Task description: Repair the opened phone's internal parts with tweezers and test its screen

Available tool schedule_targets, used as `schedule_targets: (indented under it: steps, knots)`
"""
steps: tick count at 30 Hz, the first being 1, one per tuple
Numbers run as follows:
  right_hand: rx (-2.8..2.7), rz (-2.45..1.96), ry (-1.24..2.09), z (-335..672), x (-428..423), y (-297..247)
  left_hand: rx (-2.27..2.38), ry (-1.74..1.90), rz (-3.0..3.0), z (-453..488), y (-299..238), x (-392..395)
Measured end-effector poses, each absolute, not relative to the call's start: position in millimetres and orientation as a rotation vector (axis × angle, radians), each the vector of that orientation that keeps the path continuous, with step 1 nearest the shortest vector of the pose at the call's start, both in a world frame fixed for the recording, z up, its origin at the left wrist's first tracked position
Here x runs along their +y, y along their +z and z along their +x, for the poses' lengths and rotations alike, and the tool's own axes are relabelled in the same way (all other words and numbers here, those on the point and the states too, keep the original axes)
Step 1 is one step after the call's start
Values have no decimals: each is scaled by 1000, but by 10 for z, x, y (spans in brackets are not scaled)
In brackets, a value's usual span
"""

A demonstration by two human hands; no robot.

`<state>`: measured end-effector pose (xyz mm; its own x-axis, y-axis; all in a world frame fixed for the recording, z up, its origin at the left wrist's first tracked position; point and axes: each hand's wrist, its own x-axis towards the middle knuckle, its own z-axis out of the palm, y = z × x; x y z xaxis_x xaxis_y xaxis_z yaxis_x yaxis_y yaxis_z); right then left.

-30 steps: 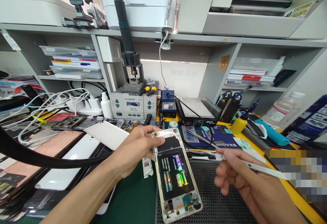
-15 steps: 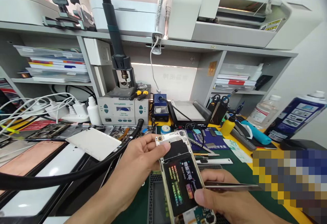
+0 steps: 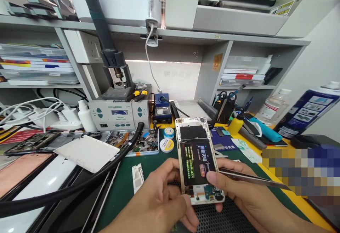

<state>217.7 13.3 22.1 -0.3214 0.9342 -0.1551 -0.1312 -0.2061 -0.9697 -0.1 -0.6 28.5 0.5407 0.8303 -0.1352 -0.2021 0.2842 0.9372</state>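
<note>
An opened smartphone is held upright, tilted back, with its inside facing me. A black battery with coloured print fills its middle, and a small circuit board shows at its lower end. My left hand is closed at the phone's lower left edge, its thumb by the corner and its fingers partly hidden behind. My right hand grips the right edge with the thumb over the battery. Metal tweezers stick out rightward from that same hand. Beneath lies a dark perforated mat.
A white phone frame part lies on the green mat left of my hands. Behind are round tins, a tray of small parts and a hot-air station. A black hose crosses several phones at left. A yellow bottle stands at right.
My left hand has moved from the phone's top left down to its lower left edge. The phone stands more upright and shows its bottom end. The view has shifted right and down.
</note>
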Motion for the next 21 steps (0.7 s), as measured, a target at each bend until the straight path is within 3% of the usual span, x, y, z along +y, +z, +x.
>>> schedule_targets:
  steps: [21]
  knots:
    - [-1136, -1110, 1792, 2205, 109, 197, 706, 758, 843, 62, 280, -28]
